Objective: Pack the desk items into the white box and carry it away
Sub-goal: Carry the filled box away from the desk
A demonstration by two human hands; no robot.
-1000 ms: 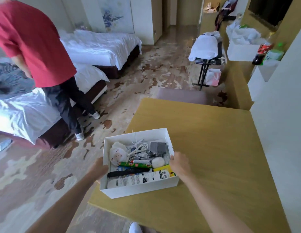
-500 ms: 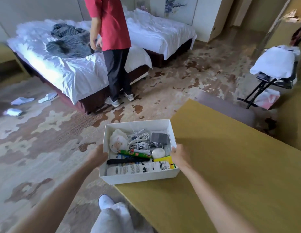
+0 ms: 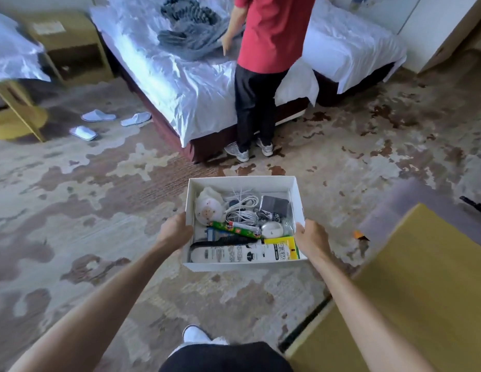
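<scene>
Patterned beige-and-brown carpet (image 3: 73, 200) fills a hotel-style room where a person carries a white box (image 3: 243, 181) in the air, clear of the yellow-topped desk (image 3: 422, 277) at lower right. The left hand (image 3: 176, 230) clasps the box's left wall and the right hand (image 3: 310, 237) clasps its right wall, thumbs hooked over the rim, both arms stretched forward.

Inside the open box lie a coiled white cable (image 3: 240, 208), a dark grey pouch (image 3: 274, 205), a round white item in thin wrapping (image 3: 210, 209), a green tube (image 3: 234, 229), a small white oval object (image 3: 272, 229), a black comb (image 3: 223, 240), a long white printed packet (image 3: 234, 254) along the near wall, and a yellow packet (image 3: 283, 247) at the near right corner.

Beyond the box, a second person in a red top (image 3: 271, 30) and dark trousers stands facing a bed (image 3: 180, 84) draped in white sheets, one hand on a grey blanket (image 3: 191, 30). Three white slippers (image 3: 98, 115) sit scattered on the carpet left of the bed, near a yellow wooden nightstand (image 3: 70, 44). The carrier's own white shoe (image 3: 193, 334) shows at the bottom edge.
</scene>
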